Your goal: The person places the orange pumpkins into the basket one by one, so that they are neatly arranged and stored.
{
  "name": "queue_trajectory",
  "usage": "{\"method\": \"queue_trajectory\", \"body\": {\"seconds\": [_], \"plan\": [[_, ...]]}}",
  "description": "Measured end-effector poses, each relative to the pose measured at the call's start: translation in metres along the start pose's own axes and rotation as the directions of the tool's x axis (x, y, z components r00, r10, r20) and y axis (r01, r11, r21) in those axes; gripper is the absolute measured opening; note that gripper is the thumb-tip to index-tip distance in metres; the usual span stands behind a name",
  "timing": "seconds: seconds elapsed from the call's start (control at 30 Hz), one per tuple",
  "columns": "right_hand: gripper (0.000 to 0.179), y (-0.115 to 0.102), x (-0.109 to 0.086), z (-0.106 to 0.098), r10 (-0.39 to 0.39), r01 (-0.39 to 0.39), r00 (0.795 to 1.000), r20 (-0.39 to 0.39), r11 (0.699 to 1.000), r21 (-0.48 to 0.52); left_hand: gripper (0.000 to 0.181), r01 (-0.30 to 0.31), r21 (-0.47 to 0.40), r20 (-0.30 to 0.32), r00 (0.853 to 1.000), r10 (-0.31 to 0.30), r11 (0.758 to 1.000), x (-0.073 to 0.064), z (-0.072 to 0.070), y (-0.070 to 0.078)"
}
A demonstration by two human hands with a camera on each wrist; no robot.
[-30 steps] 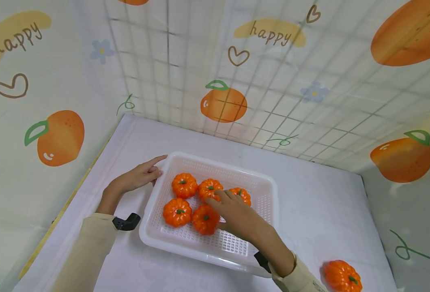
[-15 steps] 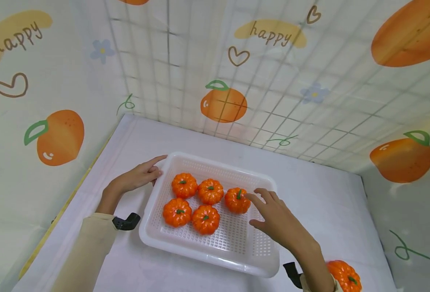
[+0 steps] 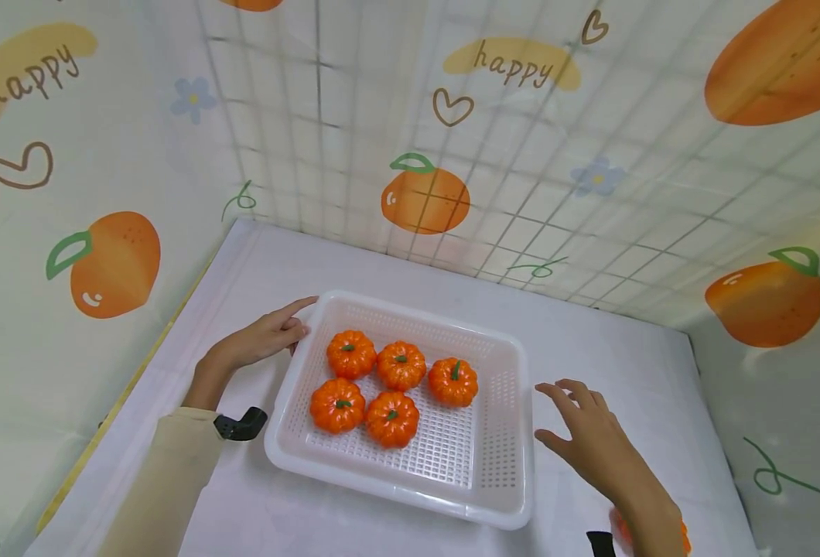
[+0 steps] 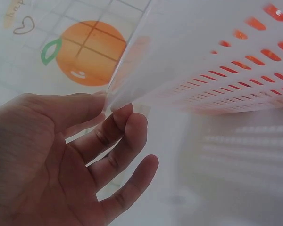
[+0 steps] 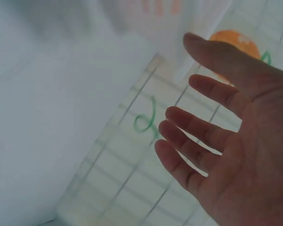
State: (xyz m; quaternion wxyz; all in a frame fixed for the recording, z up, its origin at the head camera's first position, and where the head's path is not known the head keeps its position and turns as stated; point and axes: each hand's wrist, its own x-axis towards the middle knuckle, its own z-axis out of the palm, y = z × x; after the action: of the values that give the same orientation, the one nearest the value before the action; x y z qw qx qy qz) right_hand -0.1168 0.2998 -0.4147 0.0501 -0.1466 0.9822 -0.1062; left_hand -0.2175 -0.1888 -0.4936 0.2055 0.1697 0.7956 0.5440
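Note:
Several glossy orange toy pumpkins with green stems lie in a white perforated plastic basket in the head view. My left hand holds the basket's left rim. In the left wrist view, that hand's bent fingers meet the rim from outside. To the right of the basket, my right hand hovers with nothing in it, fingers and thumb apart. Another pumpkin sits on the table at the lower right, mostly hidden behind the right forearm.
The white-covered table has a yellow strip along its left edge. A wire grid behind a printed sheet rises at the back. Printed side walls flank the table. The basket's right part has bare floor.
My right hand has drawn back from over the pumpkins, moving right and out past the basket's right rim. My left hand and the pumpkins in the basket stay where they were half a second ago.

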Motion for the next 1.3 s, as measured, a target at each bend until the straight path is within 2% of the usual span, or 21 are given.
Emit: {"method": "queue_trajectory", "body": {"seconds": [0.23, 0.33, 0.47, 0.63, 0.73, 0.87, 0.9, 0.97, 1.2, 1.3], "plan": [[0.065, 0.031, -0.024, 0.005, 0.05, -0.05, 0.998, -0.037, 0.999, 0.003, 0.058, -0.002, 0.001, -0.003, 1.0, 0.002, 1.0, -0.001, 0.0, 0.0], [0.065, 0.041, -0.033, 0.007, 0.11, -0.11, 0.994, -0.004, 0.994, -0.02, 0.057, -0.001, 0.0, -0.004, 1.0, 0.001, 1.0, -0.001, 0.0, 0.001], [0.066, 0.055, -0.045, 0.011, 0.211, -0.208, 0.976, 0.06, 0.976, -0.059, 0.057, -0.001, 0.003, -0.003, 1.0, 0.001, 1.0, -0.002, 0.0, 0.002], [0.066, 0.077, -0.064, 0.019, 0.291, -0.287, 0.952, 0.09, 0.956, -0.057, 0.057, 0.002, 0.009, -0.003, 1.0, -0.001, 1.0, -0.002, -0.001, 0.003], [0.072, 0.086, -0.07, 0.025, 0.392, -0.387, 0.909, 0.144, 0.92, -0.061, 0.057, 0.007, 0.011, -0.004, 1.0, -0.007, 1.0, -0.002, 0.0, 0.003], [0.08, 0.093, -0.076, 0.032, 0.515, -0.517, 0.826, 0.228, 0.854, -0.06, 0.057, 0.006, 0.009, -0.001, 1.0, -0.006, 1.0, -0.002, 0.0, 0.003], [0.081, 0.095, -0.078, 0.034, 0.529, -0.532, 0.813, 0.242, 0.845, -0.059, 0.057, 0.005, 0.009, 0.0, 1.0, -0.005, 1.0, -0.002, 0.001, 0.003], [0.086, 0.099, -0.081, 0.038, 0.551, -0.557, 0.793, 0.259, 0.829, -0.056, 0.057, 0.002, 0.009, 0.001, 1.0, -0.002, 1.0, -0.002, 0.001, 0.003], [0.091, 0.111, -0.09, 0.05, 0.576, -0.579, 0.779, 0.246, 0.812, -0.069, 0.057, 0.005, 0.007, -0.003, 1.0, -0.005, 1.0, -0.002, 0.001, 0.004], [0.088, 0.115, -0.091, 0.055, 0.619, -0.622, 0.748, 0.242, 0.78, -0.073, 0.057, 0.009, 0.003, -0.002, 1.0, -0.009, 1.0, -0.002, 0.001, 0.003]]}}
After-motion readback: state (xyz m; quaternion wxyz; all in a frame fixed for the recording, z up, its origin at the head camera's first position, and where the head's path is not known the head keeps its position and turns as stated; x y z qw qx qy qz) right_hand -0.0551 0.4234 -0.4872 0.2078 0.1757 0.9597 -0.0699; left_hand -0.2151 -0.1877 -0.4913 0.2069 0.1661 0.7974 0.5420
